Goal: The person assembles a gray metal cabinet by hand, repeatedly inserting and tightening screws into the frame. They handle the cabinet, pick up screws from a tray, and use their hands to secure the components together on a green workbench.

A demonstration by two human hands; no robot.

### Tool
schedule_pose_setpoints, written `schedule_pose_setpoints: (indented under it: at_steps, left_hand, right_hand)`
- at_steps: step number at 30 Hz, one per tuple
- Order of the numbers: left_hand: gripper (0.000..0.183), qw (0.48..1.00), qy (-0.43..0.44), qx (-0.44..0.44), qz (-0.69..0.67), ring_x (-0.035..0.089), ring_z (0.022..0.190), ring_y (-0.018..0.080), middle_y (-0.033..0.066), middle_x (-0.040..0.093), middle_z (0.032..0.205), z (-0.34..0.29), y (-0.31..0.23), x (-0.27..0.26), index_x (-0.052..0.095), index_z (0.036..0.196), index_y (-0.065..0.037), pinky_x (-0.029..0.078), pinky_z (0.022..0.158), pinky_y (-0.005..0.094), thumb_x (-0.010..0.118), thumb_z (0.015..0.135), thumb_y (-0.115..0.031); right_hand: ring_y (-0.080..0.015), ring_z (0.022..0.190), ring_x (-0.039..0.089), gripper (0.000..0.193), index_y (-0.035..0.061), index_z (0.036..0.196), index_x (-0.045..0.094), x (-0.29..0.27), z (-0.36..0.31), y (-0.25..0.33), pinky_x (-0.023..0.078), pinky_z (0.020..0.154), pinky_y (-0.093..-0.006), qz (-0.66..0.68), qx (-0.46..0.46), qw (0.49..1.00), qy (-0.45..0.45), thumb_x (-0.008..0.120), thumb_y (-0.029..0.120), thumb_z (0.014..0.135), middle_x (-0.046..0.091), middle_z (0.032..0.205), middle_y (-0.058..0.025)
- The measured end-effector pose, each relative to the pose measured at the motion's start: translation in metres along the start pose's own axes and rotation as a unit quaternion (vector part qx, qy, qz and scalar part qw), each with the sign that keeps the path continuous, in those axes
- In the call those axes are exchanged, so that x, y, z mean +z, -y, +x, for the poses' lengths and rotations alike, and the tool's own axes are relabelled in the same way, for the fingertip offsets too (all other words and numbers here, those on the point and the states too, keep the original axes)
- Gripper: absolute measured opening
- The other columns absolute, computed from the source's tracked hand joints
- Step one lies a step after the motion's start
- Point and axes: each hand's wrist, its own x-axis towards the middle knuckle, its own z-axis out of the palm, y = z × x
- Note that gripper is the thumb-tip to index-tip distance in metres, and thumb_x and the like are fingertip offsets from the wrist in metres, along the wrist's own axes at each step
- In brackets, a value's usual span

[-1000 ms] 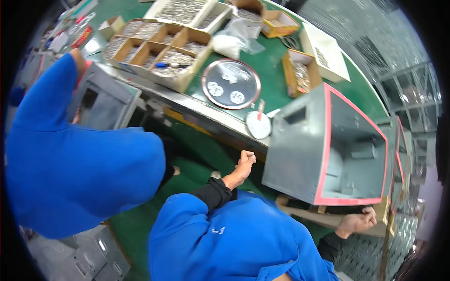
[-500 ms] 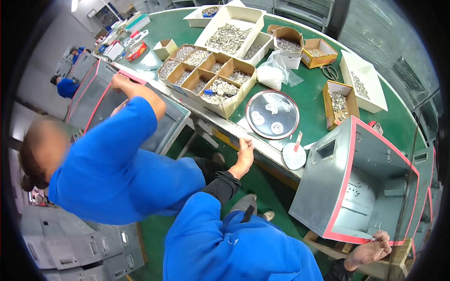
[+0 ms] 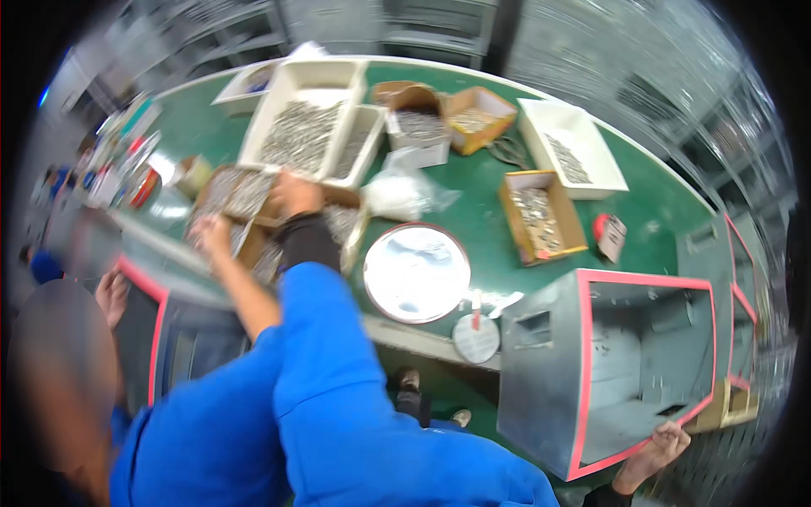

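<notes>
My left hand (image 3: 297,194) reaches over the divided cardboard box (image 3: 353,245) at the left of the table, above its far middle compartments. The fingers are smeared and partly hidden. Small metal parts fill several compartments. A co-worker's hand (image 3: 211,232) is at the left side of the same box. Low on the right, my right hand (image 3: 655,456) is closed, with fingers curled beside the lower pink-edged rim of a grey metal cabinet (image 3: 541,380). What those fingers hold, if anything, cannot be made out.
A round tray (image 3: 416,273), a clear plastic bag (image 3: 401,190), a white bin (image 3: 253,139), a yellow-edged box (image 3: 566,237) and a round red tool with a tag (image 3: 610,237) lie on the green table (image 3: 473,190). Another pink-edged cabinet (image 3: 198,329) stands beside the co-worker at left.
My left hand has moved from the table's front edge up and left over the divided box. The co-worker's hand has come to that box. My right hand stays by the cabinet. The view has shifted.
</notes>
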Motion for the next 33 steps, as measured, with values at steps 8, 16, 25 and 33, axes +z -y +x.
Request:
schedule_pose_setpoints:
  at_steps: [8,16,25,33]
  left_hand:
    - [0.035,0.997,0.016,-0.07,0.012,0.052,0.099,0.035,0.0155,0.047,0.115,0.084,0.084,0.043,0.047,0.118,-0.006,0.042,0.085,0.0484,0.046,0.086,-0.021]
    - [0.03,0.972,-0.014,-0.171,-0.16,0.052,0.093,0.0314,0.0143,0.05,0.108,0.118,0.132,0.067,0.049,0.112,-0.006,0.042,0.083,0.0462,0.045,0.086,-0.021]
    - [0.026,0.634,-0.137,-0.237,-0.723,0.053,0.087,0.0273,0.013,0.053,0.101,0.09,0.062,0.112,0.051,0.106,-0.005,0.042,0.08,0.0437,0.044,0.087,-0.021]
    - [0.009,0.615,0.173,0.104,-0.762,0.046,0.076,0.0128,0.0027,0.047,0.088,-0.192,-0.095,0.063,0.043,0.089,-0.006,0.042,0.068,0.0263,0.048,0.091,-0.013]
  right_hand:
    - [-0.0106,0.07,0.035,0.017,0.0075,0.09,0.035,0.037,0.004,0.021,0.03,0.067,-0.0239,-0.089,0.008,0.996,-0.014,0.035,0.024,0.097,0.04,0.076,-0.005]
    - [-0.0096,0.071,0.037,0.019,0.0084,0.086,0.034,0.048,0.003,0.026,0.032,0.068,-0.024,-0.116,0.034,0.992,-0.046,0.039,0.025,0.093,0.042,0.076,-0.0051]
    - [-0.0117,0.074,0.038,0.014,0.0076,0.091,0.035,0.034,0.002,0.02,0.032,0.07,-0.0253,-0.026,0.047,0.997,-0.053,0.039,0.021,0.092,0.042,0.08,-0.0063]
    - [-0.0144,0.072,0.04,0.016,0.0067,0.09,0.037,0.034,0.003,0.023,0.034,0.068,-0.0275,0.06,-0.031,0.996,-0.052,0.043,0.021,0.089,0.044,0.078,-0.0076]
